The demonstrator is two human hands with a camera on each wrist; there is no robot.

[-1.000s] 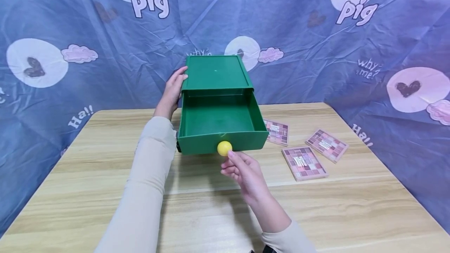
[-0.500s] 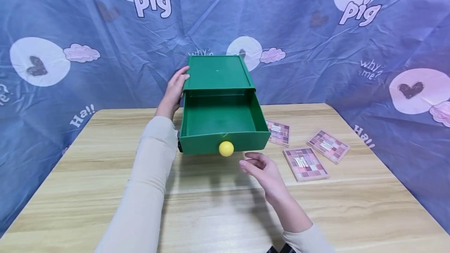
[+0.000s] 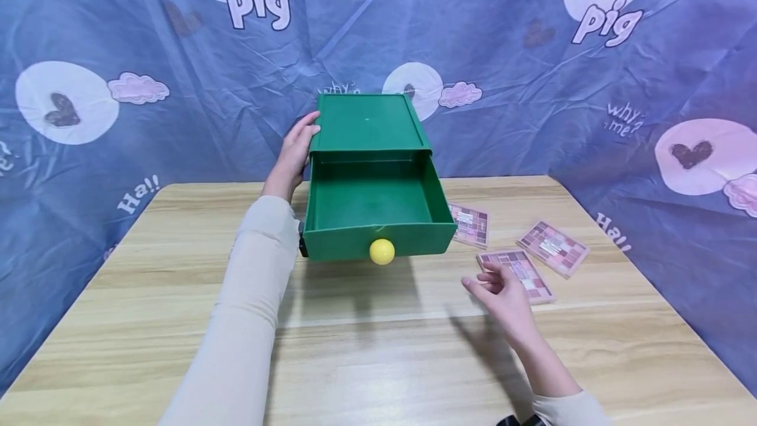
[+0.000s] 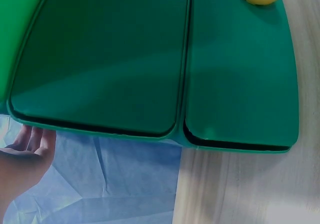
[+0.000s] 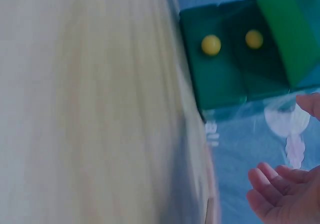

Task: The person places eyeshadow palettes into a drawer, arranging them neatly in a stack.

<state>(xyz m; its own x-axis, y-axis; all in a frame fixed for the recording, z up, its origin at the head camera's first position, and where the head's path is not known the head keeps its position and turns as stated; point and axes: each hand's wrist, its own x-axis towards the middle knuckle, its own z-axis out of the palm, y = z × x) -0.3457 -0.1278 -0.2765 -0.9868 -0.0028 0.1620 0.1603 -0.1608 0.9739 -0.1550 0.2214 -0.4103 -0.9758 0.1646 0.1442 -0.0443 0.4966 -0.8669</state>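
Note:
A green drawer cabinet [image 3: 368,120] stands on the table with its top drawer [image 3: 372,196] pulled out, showing a bare inside. On the drawer's front sits a round yellow knob [image 3: 382,252]. My left hand [image 3: 296,146] rests against the cabinet's left side near the back, fingers extended along it; the left wrist view has its fingers [image 4: 34,140] at the green edge. My right hand [image 3: 505,298] holds nothing and hovers by the nearest makeup palette [image 3: 535,286], partly covering it, thumb and fingers apart. In the right wrist view, lower drawers with yellow knobs [image 5: 211,45] are closed.
Two more pink makeup palettes lie on the wooden table [image 3: 177,321]: one farther right [image 3: 554,248], another partly hidden behind the drawer's right corner [image 3: 471,225]. A blue printed cloth [image 3: 503,123] hangs behind the table and along its sides.
My right hand has let go of the yellow knob and moved right to the nearest palette. The left hand stays on the cabinet, and the drawer remains pulled out.

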